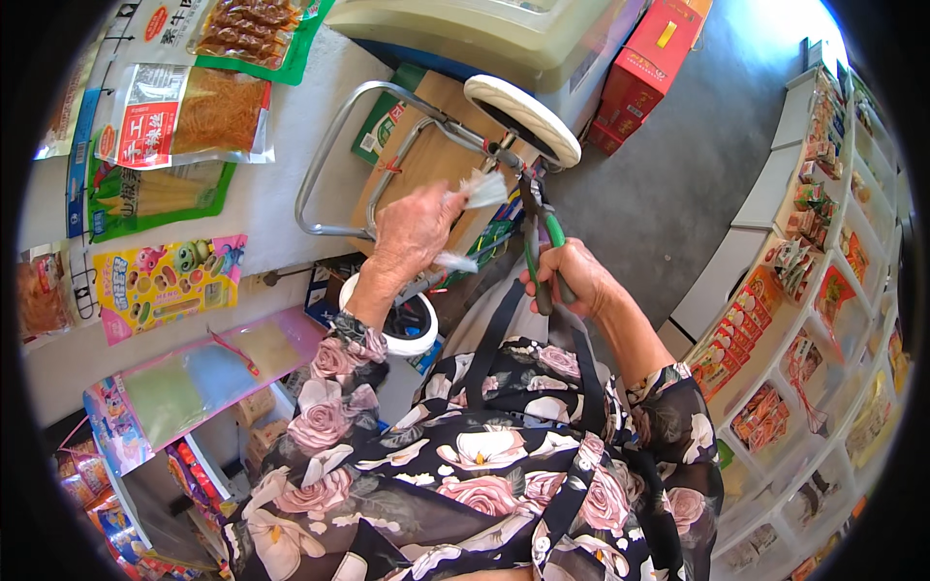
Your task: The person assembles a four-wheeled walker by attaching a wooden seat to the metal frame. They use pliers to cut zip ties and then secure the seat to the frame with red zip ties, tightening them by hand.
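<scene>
My left hand [417,232] is closed on a crumpled piece of thin white plastic [484,190], part of which hangs out below the palm. My right hand [578,274] grips green-handled pliers [553,229]. Their dark jaws point away from me, close to the axle of a white-rimmed wheel [525,118]; whether they touch it, I cannot tell. The wheel belongs to a cart with a bent metal tube frame [316,160], which lies tipped in front of me. A second white wheel [418,345] shows below my left wrist. Red ties are wound on the frame.
A cream-coloured chest [455,41] stands beyond the cart, with red boxes [644,77] to its right. Snack packets [189,116] hang on the left wall. Shelves with clear bins [775,407] of packaged snacks line the right side. Grey floor [649,203] lies between.
</scene>
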